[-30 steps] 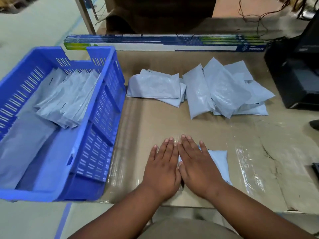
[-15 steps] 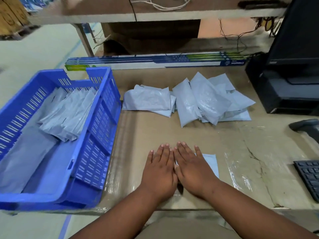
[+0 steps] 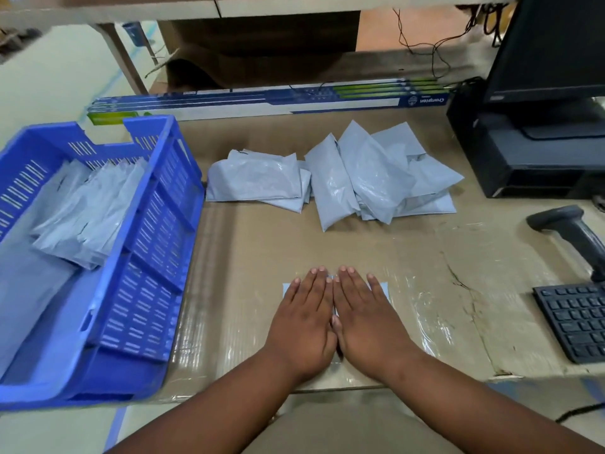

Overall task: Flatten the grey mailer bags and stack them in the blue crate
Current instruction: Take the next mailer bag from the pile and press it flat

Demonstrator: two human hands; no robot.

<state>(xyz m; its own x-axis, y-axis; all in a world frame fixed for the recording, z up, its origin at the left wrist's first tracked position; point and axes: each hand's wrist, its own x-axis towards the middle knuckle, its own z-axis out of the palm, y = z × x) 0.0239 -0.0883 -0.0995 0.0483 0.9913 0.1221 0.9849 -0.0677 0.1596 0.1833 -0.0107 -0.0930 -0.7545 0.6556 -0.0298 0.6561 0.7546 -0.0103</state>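
Both hands are down flat, side by side near the front edge of the tabletop (image 3: 327,244): the left hand (image 3: 302,326) and the right hand (image 3: 368,322) lie palm-down with fingers straight and close together, index fingers touching, pressing on a grey mailer bag (image 3: 382,290) that shows only as pale corners peeking out on either side of the fingers. Neither hand grips anything; they just press. Farther back on the tabletop sits a loose pile of grey mailer bags (image 3: 370,178), puffy and overlapping, with a smaller folded bunch (image 3: 258,180) just to its left. At the left edge stands the blue crate (image 3: 157,244), and inside it a fanned stack of bags (image 3: 88,214) leans across the floor of the crate, toward the far end. Along the back runs a long printed carton (image 3: 268,101). Off to the right: a dark monitor (image 3: 553,44), a barcode scanner (image 3: 569,231) and a black keyboard (image 3: 576,319).
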